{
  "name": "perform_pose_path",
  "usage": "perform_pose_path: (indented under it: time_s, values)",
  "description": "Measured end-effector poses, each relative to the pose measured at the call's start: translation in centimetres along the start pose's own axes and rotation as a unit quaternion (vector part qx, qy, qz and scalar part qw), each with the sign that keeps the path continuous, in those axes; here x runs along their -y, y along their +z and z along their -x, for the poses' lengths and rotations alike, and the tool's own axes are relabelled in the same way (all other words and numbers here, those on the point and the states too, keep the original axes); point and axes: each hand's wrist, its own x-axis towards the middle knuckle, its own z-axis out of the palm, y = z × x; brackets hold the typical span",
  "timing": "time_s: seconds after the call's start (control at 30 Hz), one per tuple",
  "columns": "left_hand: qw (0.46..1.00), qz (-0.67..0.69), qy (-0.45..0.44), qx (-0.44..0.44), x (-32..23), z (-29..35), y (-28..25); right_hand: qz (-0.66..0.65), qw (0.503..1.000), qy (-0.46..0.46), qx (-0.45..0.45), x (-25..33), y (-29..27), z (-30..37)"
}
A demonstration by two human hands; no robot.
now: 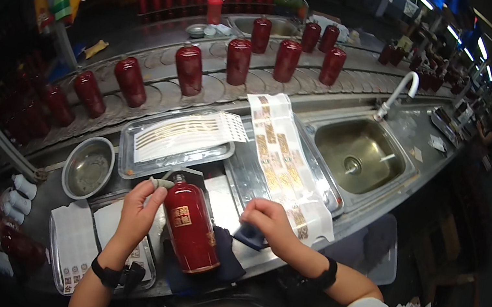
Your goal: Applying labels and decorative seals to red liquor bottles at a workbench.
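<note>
A glossy red bottle [188,229] with a gold square label lies tilted on a dark blue cloth [232,253], its neck pointing away from me. My left hand [141,204] is at its neck and shoulder, thumb and fingers closed there; a pale green cover sits on one fingertip. To the bottle's right, my right hand [270,223] is closed on a dark blue flat piece [250,236], whose exact kind I cannot make out. That piece is apart from the bottle, just above the metal worktop.
Behind the bottle lie a sticker sheet on a tray [173,164] and a long gold-sticker strip [279,153]. A metal bowl [88,168] stands left, a sink [357,157] with white faucet right. Several red bottles [238,61] line the conveyor [162,70] beyond.
</note>
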Motion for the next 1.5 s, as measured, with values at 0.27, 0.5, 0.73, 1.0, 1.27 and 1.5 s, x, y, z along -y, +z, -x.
perform_pose_path:
  time_s: [0.27, 0.5, 0.73, 1.0, 1.27, 1.5]
  values:
    - [0.997, 0.019, -0.068, 0.006, 2.8, -0.7, 0.0, 0.452, 0.864, -0.210, 0.076, 1.1, 6.3, 3.1]
    - [0.989, -0.029, -0.147, -0.015, 2.1, -1.5, 1.5, 0.432, 0.860, -0.261, 0.079, 1.4, 7.4, 3.3]
    - [0.967, 0.231, -0.053, 0.093, -2.5, 8.9, -9.2, 0.348, 0.871, -0.258, 0.231, 3.2, 8.8, 6.0]
    - [0.924, -0.309, -0.048, -0.220, -12.5, 35.1, -17.6, 0.401, 0.800, -0.292, 0.336, 2.8, 18.3, 3.7]
    - [0.750, -0.458, -0.308, -0.364, 9.5, 51.3, -13.0, 0.316, 0.933, -0.098, 0.139, 1.1, 14.9, 4.2]
    - [0.654, -0.442, -0.455, -0.413, 34.1, 64.3, -9.7, 0.377, 0.920, -0.089, 0.063, 1.4, 13.0, 5.0]
